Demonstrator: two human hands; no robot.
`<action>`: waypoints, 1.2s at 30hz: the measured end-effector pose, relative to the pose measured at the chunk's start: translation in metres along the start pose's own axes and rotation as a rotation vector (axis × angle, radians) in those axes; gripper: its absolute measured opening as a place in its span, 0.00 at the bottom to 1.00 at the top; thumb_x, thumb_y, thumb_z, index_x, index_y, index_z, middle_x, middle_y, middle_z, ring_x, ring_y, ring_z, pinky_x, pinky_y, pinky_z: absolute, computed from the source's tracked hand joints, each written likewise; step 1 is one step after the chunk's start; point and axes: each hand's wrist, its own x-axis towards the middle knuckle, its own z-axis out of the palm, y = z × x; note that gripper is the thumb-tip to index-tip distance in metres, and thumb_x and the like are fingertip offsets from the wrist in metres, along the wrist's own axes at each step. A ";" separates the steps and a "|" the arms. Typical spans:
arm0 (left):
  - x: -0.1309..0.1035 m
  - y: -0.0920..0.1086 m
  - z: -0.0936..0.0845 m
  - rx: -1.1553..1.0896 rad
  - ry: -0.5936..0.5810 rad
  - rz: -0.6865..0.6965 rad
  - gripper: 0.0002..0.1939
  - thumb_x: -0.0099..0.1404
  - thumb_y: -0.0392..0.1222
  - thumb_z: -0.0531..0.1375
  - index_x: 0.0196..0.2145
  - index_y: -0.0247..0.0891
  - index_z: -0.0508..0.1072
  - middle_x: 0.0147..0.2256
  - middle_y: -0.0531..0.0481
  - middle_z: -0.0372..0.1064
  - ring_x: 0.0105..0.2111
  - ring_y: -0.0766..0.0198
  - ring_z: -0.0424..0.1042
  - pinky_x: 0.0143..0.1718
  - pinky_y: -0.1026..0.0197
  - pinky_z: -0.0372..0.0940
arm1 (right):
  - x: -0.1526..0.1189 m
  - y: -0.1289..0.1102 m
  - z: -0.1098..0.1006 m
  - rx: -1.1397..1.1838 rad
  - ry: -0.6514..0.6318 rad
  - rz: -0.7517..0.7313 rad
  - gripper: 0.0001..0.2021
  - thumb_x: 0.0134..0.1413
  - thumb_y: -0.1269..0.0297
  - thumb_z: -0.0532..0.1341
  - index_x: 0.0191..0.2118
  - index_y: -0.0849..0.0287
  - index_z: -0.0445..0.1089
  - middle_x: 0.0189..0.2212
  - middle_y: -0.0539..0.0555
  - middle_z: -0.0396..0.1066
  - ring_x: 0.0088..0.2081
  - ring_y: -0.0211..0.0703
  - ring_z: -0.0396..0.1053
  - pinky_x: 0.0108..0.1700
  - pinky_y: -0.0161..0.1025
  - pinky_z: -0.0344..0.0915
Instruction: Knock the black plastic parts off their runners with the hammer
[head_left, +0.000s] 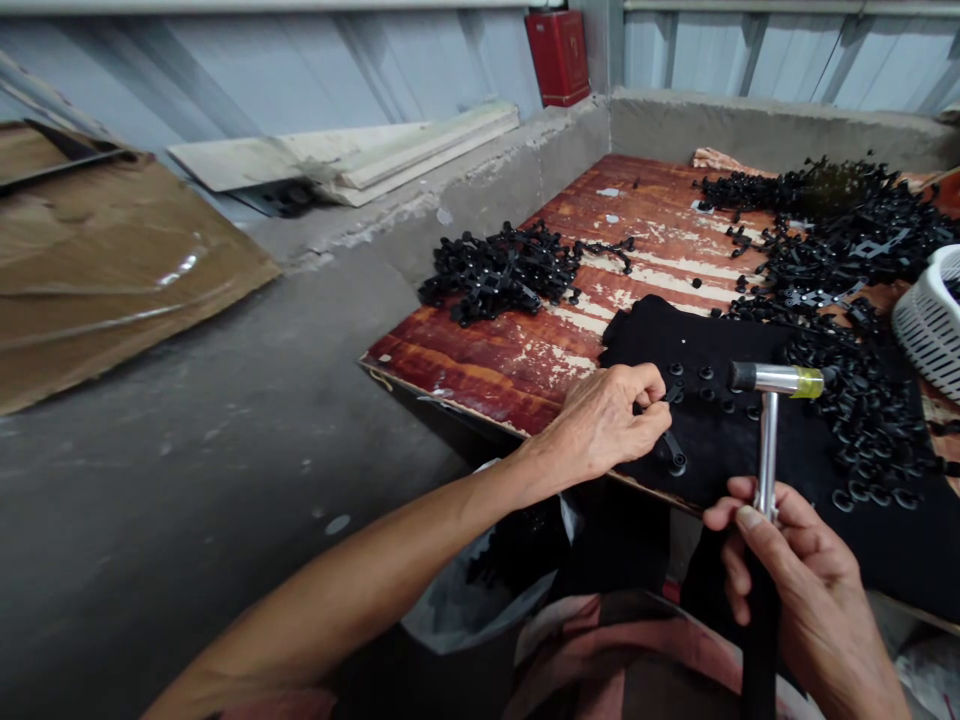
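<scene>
My right hand (802, 570) grips a small mallet (768, 440) by its handle near the table's front edge. The mallet has a silver shaft and a head with one black end and one yellow end, held up over a black cloth (720, 460). Over the cloth's left part, my left hand (619, 415) is closed, thumb and forefinger pinched on a small black linkage part (675, 452) with round ends. Part of that piece is hidden by the fingers. Just beyond it, several small black round pieces (706, 395) stand on the cloth.
Black linkage parts lie in a left pile (502, 270) and a larger right pile (847, 230) on the worn red-brown table (480, 370). Loose black rings (870, 430) cover the cloth's right side. A white basket (934, 320) stands far right. Below is a plastic-lined container (472, 610).
</scene>
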 end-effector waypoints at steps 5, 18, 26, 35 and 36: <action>-0.001 0.002 -0.001 0.025 -0.010 -0.029 0.04 0.58 0.37 0.57 0.27 0.37 0.71 0.23 0.56 0.64 0.20 0.72 0.53 0.23 0.67 0.48 | 0.001 0.001 -0.001 -0.019 -0.008 0.003 0.16 0.52 0.54 0.69 0.43 0.56 0.71 0.33 0.51 0.74 0.18 0.28 0.58 0.15 0.27 0.60; -0.001 0.002 0.000 0.215 -0.012 0.043 0.08 0.59 0.39 0.55 0.31 0.38 0.75 0.24 0.52 0.71 0.22 0.66 0.64 0.27 0.62 0.52 | 0.011 -0.018 -0.034 -0.769 -0.195 -0.500 0.24 0.68 0.60 0.53 0.66 0.39 0.55 0.38 0.53 0.71 0.22 0.34 0.62 0.21 0.29 0.63; -0.001 0.001 -0.001 0.230 -0.024 0.081 0.10 0.59 0.40 0.54 0.30 0.38 0.76 0.26 0.49 0.75 0.26 0.61 0.71 0.30 0.61 0.57 | 0.025 -0.038 -0.035 -1.120 -0.283 -0.807 0.28 0.65 0.71 0.51 0.68 0.44 0.54 0.50 0.56 0.72 0.43 0.44 0.73 0.43 0.39 0.71; 0.003 0.008 -0.010 0.135 -0.124 0.017 0.08 0.57 0.37 0.55 0.27 0.38 0.75 0.23 0.51 0.72 0.23 0.65 0.67 0.26 0.63 0.52 | 0.018 -0.037 -0.035 -1.120 -0.206 -0.832 0.28 0.63 0.71 0.54 0.66 0.44 0.58 0.54 0.55 0.72 0.50 0.51 0.73 0.51 0.49 0.70; 0.004 0.008 -0.010 0.130 -0.126 0.014 0.08 0.56 0.37 0.55 0.27 0.38 0.74 0.23 0.51 0.72 0.23 0.65 0.67 0.26 0.62 0.51 | 0.020 -0.037 -0.037 -1.130 -0.235 -0.814 0.27 0.63 0.70 0.54 0.66 0.45 0.58 0.52 0.55 0.73 0.48 0.50 0.74 0.50 0.48 0.71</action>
